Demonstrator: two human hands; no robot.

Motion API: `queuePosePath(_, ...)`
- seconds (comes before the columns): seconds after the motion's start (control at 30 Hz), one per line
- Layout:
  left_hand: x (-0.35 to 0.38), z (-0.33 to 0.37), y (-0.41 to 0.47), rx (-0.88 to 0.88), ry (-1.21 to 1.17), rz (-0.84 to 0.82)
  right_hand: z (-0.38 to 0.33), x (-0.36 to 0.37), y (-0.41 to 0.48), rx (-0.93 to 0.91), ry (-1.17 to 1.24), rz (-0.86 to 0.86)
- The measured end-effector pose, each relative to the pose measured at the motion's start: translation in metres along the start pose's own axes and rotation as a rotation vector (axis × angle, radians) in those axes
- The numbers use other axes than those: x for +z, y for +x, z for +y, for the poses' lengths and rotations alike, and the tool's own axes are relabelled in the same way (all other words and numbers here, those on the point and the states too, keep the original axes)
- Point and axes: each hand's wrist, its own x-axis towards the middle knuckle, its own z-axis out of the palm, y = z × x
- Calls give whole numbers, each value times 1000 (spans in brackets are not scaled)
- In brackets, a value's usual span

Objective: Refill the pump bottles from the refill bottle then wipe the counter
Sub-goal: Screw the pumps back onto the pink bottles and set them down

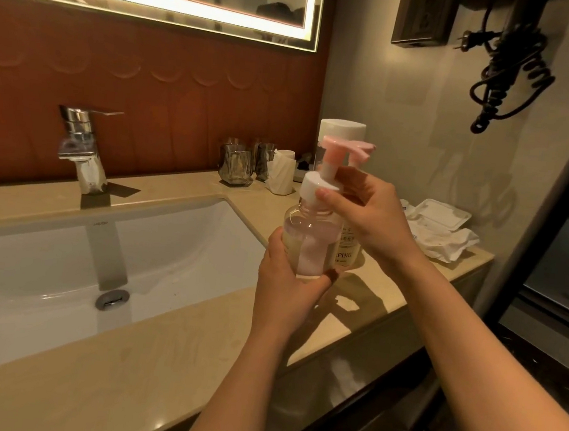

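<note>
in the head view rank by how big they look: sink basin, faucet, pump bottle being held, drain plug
1. sink basin, by far the largest
2. pump bottle, though it is nearer the camera than the faucet, so this rank is unsure
3. faucet
4. drain plug, smallest

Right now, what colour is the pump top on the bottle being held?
Pink pump top, seen in the head view.

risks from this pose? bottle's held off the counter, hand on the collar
1. The clear pump bottle with pink liquid is held by the left hand near the white sink; a slip could drop or spill it.
2. The right hand works its white collar close to the labelled bottle behind, which an elbow or wrist could topple.
</note>
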Motion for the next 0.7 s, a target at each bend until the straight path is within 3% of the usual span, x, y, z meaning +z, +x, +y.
queuePosePath(0.23, 1, 0, 0, -6, -10, -4, 4, 2, 2, -12, -75, -16)
queuePosePath(0.5, 4, -5, 2, -18, 29, 14, 11, 16, 4, -20, -206, 113)
queuePosePath(0.57, 4, -4, 1, -13, 11, 20, 9, 18, 4, 5, -236, 82)
queuePosePath(0.7, 2, -3, 2, 2, 13, 17, 0, 8, 2, 69, 22, -96)
